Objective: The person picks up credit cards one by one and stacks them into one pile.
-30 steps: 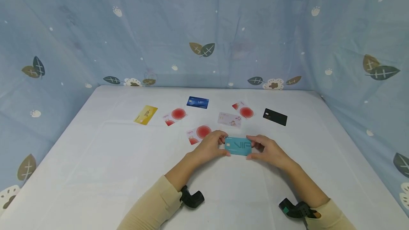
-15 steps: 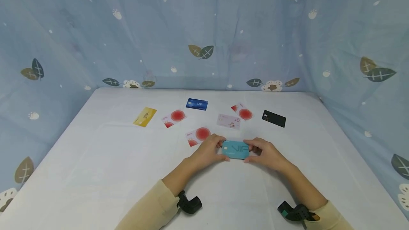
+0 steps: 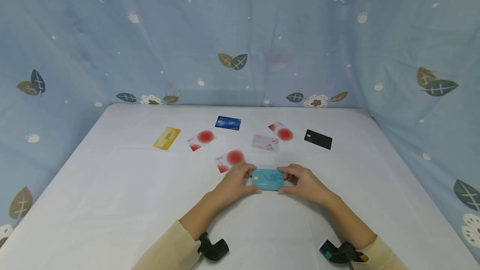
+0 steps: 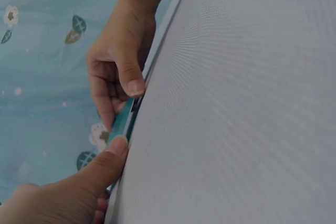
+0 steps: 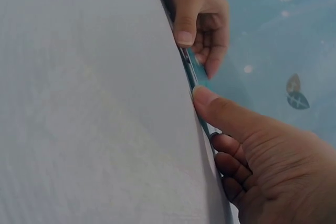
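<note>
Teal VIP card [image 3: 268, 179]: pinched at left end by left hand [image 3: 234, 181], at right end by right hand [image 3: 305, 182]; match grip pressure to avoid flexing.

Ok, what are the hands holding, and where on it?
The teal VIP card: the left hand grips its chip-side short end, the right hand the opposite short end.
</note>
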`<state>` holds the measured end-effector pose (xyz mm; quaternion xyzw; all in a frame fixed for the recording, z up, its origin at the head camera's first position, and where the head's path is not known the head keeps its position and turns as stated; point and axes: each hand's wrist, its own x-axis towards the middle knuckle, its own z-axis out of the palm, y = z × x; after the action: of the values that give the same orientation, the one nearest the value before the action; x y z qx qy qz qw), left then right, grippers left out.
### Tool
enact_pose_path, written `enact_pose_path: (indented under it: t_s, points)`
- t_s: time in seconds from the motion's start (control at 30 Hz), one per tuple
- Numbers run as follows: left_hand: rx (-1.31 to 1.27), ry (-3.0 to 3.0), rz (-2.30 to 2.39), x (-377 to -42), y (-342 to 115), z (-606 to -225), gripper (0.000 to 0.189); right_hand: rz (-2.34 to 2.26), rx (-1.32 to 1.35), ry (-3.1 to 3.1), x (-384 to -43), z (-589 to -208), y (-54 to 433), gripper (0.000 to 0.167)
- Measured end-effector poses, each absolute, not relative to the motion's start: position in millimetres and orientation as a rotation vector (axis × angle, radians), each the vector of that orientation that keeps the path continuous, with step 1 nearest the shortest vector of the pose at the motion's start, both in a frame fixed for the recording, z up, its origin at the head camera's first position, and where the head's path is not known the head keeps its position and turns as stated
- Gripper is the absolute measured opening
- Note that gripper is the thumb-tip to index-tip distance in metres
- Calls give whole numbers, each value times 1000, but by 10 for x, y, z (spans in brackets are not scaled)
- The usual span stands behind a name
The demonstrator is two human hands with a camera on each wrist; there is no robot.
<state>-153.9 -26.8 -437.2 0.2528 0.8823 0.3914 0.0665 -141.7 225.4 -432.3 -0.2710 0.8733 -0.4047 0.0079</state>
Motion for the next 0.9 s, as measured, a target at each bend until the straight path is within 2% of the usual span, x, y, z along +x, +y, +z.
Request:
enact_pose_path:
  t_s: [0.9]
  points:
    - [869,2823,1093,-1448,-619,-4440,60,-1202,-831,2674,-1409,-4270,1964,58]
